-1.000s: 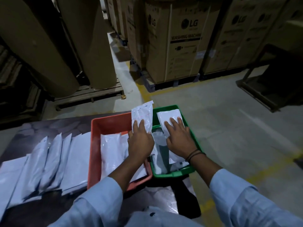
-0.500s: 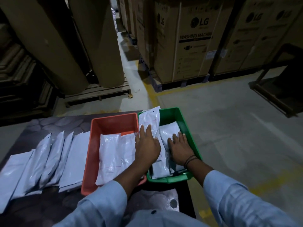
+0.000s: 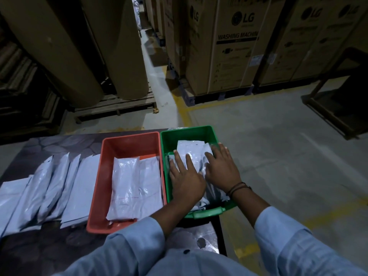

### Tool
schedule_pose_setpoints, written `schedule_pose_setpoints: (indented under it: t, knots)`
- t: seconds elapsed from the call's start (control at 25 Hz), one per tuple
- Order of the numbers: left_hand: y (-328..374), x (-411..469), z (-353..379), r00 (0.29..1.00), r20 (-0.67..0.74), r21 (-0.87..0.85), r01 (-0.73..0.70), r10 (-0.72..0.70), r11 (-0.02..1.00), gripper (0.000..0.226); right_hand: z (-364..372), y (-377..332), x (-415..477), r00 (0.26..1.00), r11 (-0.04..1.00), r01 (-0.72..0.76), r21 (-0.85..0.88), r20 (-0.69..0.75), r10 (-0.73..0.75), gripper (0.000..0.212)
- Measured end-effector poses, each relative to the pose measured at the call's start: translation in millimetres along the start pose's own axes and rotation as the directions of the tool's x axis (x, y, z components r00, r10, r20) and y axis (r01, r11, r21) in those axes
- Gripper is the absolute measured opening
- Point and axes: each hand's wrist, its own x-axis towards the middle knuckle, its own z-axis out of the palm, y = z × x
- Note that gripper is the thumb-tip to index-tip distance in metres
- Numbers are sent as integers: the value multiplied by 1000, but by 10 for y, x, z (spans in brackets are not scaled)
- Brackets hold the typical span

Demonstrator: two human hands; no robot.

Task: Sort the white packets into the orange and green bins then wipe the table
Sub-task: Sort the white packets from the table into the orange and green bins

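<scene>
Left hand [image 3: 187,184] now inside green bin [image 3: 187,136]

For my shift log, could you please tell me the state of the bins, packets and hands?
Orange bin: open, partly filled with flat packets.
Green bin: open, holding pressed packets.
Loose packets: overlapping in a row on the table, unsorted.
Left hand: flat, fingers straight, pressing in the green bin.
Right hand: flat, pressing beside it.
</scene>
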Motion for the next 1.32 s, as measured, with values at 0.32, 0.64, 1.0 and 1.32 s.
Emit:
schedule_pose_setpoints:
  t: [0.32,0.64,1.0,1.32]
  knots:
    - [-306,-2,279,920,392,219,-68,-24,973,76,239,16,-9,996,998,59,-37,72,-57,37]
    - [-252,116,153,943,333,254,-119,28,960,65,438,-110,36,944,997,81,-20,323,-70,55]
    - [-336,184,150,935,336,286,-217,115,933,72,411,-141,26,937,998,63,-7,344,-57,71]
    - [-664,51,-529,938,-109,121,-315,328,941,53,61,-713,223,992,980,114,164,38,-121,60]
